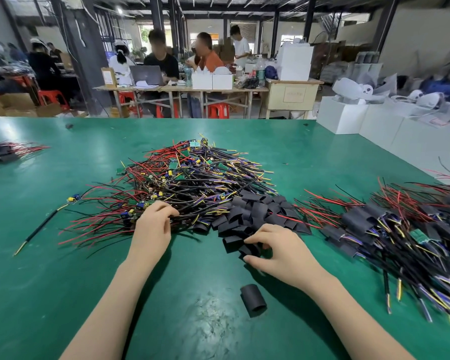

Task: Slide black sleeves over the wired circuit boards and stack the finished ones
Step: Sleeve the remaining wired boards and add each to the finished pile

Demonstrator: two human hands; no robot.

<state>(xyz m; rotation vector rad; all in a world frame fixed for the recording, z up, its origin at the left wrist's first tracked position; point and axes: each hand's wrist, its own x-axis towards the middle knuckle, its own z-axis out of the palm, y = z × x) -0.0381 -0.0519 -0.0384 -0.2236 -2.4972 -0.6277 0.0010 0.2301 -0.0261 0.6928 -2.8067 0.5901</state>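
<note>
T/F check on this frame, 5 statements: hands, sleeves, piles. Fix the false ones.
1. The right hand pinches a black sleeve at the near edge of the loose sleeve pile. True.
2. The left hand lies flat on bare mat. False: its fingers reach into the pile of unsleeved boards.
3. A single sleeve lies alone on the green mat, nearer than both hands. True.
4. The sleeved boards are piled on the person's left. False: that big pile is on the right; a smaller dark bundle sits at the far left edge.
5. One wired board lies apart, left of the main pile. True.
</note>
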